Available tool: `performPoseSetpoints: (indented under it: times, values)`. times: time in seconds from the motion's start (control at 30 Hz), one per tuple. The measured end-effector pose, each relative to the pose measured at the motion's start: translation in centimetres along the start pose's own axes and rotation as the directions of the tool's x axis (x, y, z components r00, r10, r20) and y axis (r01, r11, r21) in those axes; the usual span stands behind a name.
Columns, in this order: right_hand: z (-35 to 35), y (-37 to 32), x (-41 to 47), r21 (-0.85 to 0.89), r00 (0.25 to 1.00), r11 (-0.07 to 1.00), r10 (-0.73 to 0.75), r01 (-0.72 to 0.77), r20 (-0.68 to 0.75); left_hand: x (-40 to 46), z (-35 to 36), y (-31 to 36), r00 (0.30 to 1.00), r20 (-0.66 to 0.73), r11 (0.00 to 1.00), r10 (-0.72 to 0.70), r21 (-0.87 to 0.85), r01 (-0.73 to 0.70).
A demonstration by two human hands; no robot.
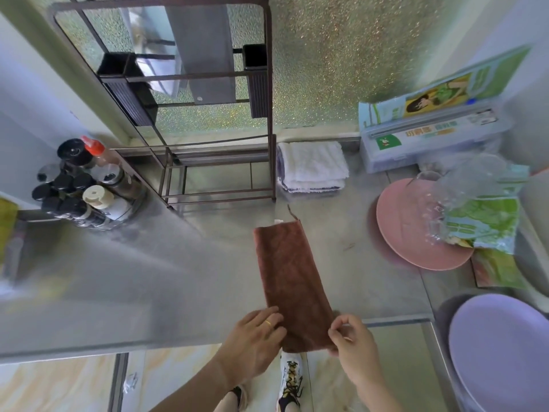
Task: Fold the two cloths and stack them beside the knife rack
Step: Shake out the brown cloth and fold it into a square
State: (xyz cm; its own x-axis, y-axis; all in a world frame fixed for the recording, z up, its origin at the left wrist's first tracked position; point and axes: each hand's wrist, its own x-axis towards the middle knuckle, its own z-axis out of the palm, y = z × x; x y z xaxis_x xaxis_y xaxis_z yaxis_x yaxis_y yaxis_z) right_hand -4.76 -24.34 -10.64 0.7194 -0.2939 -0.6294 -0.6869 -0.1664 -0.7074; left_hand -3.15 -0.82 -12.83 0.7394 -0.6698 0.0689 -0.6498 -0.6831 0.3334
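A brown cloth [289, 275] lies on the steel counter [166, 281] as a long narrow strip, folded lengthwise, running from the counter's front edge toward the knife rack [214, 150]. My left hand [255, 337] holds its near left corner. My right hand [353, 343] pinches its near right corner. A white cloth [312, 166] sits folded against the back wall, just right of the rack's foot. A cleaver [205, 52] hangs in the rack.
Spice bottles [80, 185] cluster at the left. A pink plate [416, 230] with plastic bags [478, 215] lies at the right, a purple plate [502, 352] at the front right, and a cling-film box [430, 135] at the back right.
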Motion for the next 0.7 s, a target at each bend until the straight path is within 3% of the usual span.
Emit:
performPoseSetpoints:
  times: [0.07,0.13,0.23,0.3,0.4,0.53,0.7]
  values:
    - [-1.0,-0.5,-0.9,-0.055,0.998,0.998,-0.026,0.029,0.057,-0.8,-0.8,0.9,0.994,-0.096,0.993,-0.055,-0.112,0.045]
    - [-2.1,-1.5,-2.0,-0.086,0.988,0.995,-0.039,0.052,0.151,-1.4,-1.5,1.6,0.978,-0.101,0.962,-0.182,-0.223,0.156]
    - [-3.0,-4.0,-2.8,-0.153,0.958,0.977,-0.106,0.150,0.267,-1.4,-2.8,1.8,0.870,0.010,0.752,-0.493,-0.498,0.432]
    - [-2.9,-6.0,-2.3,-0.176,0.946,0.960,-0.164,0.218,0.278,-0.3,-3.6,1.2,0.792,0.057,0.622,-0.607,-0.586,0.519]
    - [-1.6,-8.6,0.6,-0.221,0.942,0.931,-0.239,0.292,0.237,2.8,-4.8,-0.5,0.685,0.031,0.514,-0.728,-0.635,0.576]
    - [1.2,-11.2,6.6,-0.394,0.936,0.853,-0.347,0.341,0.059,6.6,-5.5,-4.0,0.483,0.071,0.330,-0.873,-0.643,0.691]
    - [4.4,-13.6,11.4,-0.481,0.932,0.810,-0.358,0.337,0.050,9.8,-4.8,-8.0,0.396,0.119,0.249,-0.911,-0.606,0.756]
